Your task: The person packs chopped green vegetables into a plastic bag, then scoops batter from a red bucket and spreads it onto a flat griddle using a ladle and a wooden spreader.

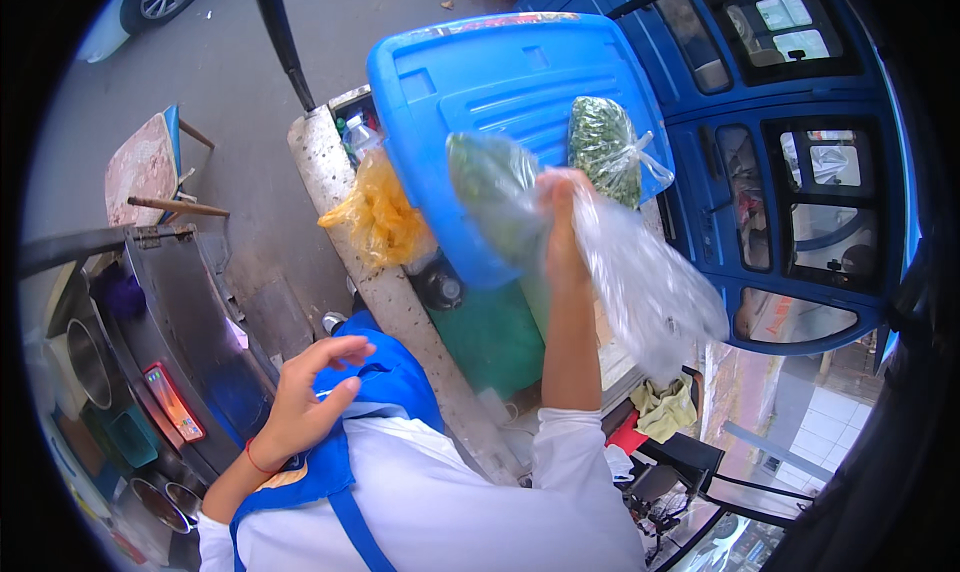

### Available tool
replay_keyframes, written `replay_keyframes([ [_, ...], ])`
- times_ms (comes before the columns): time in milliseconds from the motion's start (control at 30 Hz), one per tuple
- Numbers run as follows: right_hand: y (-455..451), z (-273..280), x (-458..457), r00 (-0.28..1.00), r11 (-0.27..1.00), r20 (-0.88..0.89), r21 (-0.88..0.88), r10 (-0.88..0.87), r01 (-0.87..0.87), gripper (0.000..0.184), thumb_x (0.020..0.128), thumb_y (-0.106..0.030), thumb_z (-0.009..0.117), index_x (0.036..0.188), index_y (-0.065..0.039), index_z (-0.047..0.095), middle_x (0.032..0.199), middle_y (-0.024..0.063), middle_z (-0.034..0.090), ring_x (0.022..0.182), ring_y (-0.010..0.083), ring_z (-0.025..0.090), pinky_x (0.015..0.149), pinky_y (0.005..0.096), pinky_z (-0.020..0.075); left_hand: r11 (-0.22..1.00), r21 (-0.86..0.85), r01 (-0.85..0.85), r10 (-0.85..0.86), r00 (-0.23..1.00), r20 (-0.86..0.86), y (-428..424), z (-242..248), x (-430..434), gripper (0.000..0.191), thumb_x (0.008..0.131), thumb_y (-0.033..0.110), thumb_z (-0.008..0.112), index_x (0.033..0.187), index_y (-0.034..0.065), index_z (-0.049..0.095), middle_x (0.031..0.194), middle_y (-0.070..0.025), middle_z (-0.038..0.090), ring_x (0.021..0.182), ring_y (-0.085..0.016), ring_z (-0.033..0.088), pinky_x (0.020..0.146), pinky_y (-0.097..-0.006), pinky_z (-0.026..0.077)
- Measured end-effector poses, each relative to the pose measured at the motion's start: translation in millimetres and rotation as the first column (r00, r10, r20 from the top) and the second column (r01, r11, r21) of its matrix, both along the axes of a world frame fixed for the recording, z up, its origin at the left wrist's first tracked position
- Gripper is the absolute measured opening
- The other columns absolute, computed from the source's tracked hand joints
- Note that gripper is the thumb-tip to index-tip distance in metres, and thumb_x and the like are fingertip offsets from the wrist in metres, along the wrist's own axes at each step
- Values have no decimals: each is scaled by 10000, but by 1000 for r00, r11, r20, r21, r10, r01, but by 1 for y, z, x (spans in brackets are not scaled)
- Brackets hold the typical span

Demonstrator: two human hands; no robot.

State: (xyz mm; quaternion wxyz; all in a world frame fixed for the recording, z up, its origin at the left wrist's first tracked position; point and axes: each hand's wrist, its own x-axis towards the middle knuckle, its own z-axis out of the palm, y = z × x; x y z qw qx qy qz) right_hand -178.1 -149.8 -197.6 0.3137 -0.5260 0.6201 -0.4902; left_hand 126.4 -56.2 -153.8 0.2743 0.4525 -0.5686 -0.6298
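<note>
My right hand (564, 186) grips the gathered neck of a clear plastic bag (499, 189) with green leafy contents, blurred by motion. The loose upper plastic of this bag trails from the fist toward the lower right. Beneath it is a large blue plastic lid (517, 69). A second clear bag of chopped greens (604, 148), knotted at its neck, lies on the lid's right side. Nothing is in my left hand (319, 384), which hovers before my blue apron (390, 369) with the fingers apart.
Yellow plastic bags (379, 212) lie on the speckled ledge (330, 171) left of the lid. A metal cart (199, 332) carrying a lit phone (174, 402) stands at my left, with a stool (146, 171) beyond. A blue van (720, 219) borders the right side.
</note>
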Motion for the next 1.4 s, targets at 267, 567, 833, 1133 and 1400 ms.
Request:
replay_keyframes([
  [267, -48, -115, -206, 767, 947, -594, 26, -242, 319, 525, 600, -34, 584, 1122, 12, 542, 1047, 193, 593, 996, 300, 562, 890, 339, 410, 966, 147, -214, 211, 977, 37, -6, -25, 12, 291, 800, 98, 539, 1063, -27, 561, 975, -123, 626, 857, -153, 582, 786, -269, 450],
  [567, -125, -186, -322, 599, 796, -673, 24, -435, 605, 657, 590, -439, 771, 972, 68, 598, 946, 214, 626, 827, 301, 611, 761, 378, 458, 954, 123, -275, 261, 958, 115, -13, -22, 14, 274, 808, 76, 538, 1061, -26, 563, 945, -113, 638, 840, -144, 590, 779, -263, 460],
  [833, -121, -193, -354, 751, 675, -315, 328, -581, 660, 476, 690, -263, 684, 1021, 60, 572, 1025, 153, 578, 828, 276, 557, 771, 392, 451, 948, 41, -315, 308, 944, 120, 4, -35, 30, 264, 819, 89, 539, 1066, -1, 564, 977, -105, 635, 865, -169, 605, 774, -282, 470],
  [1133, -65, -110, -313, 719, 774, -301, -132, -627, 620, 267, 789, -230, 562, 827, 34, 573, 832, 108, 554, 743, 203, 512, 667, 327, 429, 922, 39, -385, 382, 922, 64, 34, -46, 76, 273, 812, 138, 538, 1051, 8, 567, 942, -131, 638, 886, -229, 617, 779, -321, 479],
  [1400, -3, 13, -51, 928, 954, -253, -193, -274, 229, 247, 770, -238, 569, 801, 6, 545, 763, 59, 507, 689, 152, 474, 609, 280, 383, 834, -4, -552, 552, 833, -35, 72, -43, 150, 257, 822, 121, 534, 1047, 1, 567, 941, -124, 640, 890, -213, 618, 785, -316, 483],
])
